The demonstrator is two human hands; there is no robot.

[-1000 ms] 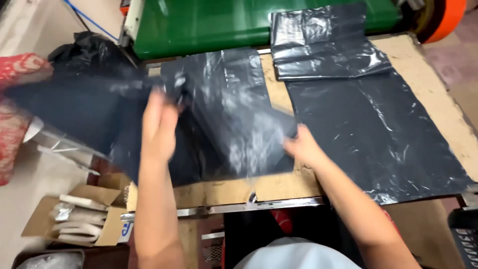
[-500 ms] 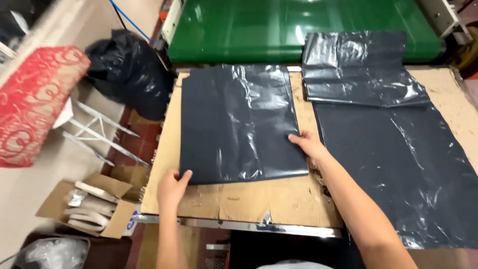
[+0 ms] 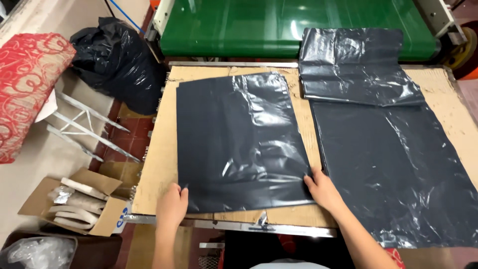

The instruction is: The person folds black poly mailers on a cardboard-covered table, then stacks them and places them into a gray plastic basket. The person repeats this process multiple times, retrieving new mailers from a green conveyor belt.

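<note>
A folded black plastic bag point(image 3: 239, 139) lies flat on the cardboard-covered table point(image 3: 154, 164), left of centre. My left hand point(image 3: 172, 206) rests on its near left corner, fingers closed over the edge. At the near right corner my right hand point(image 3: 322, 189) presses down on the bag with fingers spread. To the right lies a larger flat stack of black bags point(image 3: 398, 169), and a crumpled black bag point(image 3: 353, 65) sits on its far end.
A green conveyor belt point(image 3: 294, 25) runs along the table's far edge. On the floor at left are a full black rubbish bag point(image 3: 117, 62), a red patterned cushion point(image 3: 27, 84) on a metal frame, and an open cardboard box point(image 3: 74, 201).
The bag went from held up and loose to lying flat on the cardboard. Both hands have slid down to its near corners.
</note>
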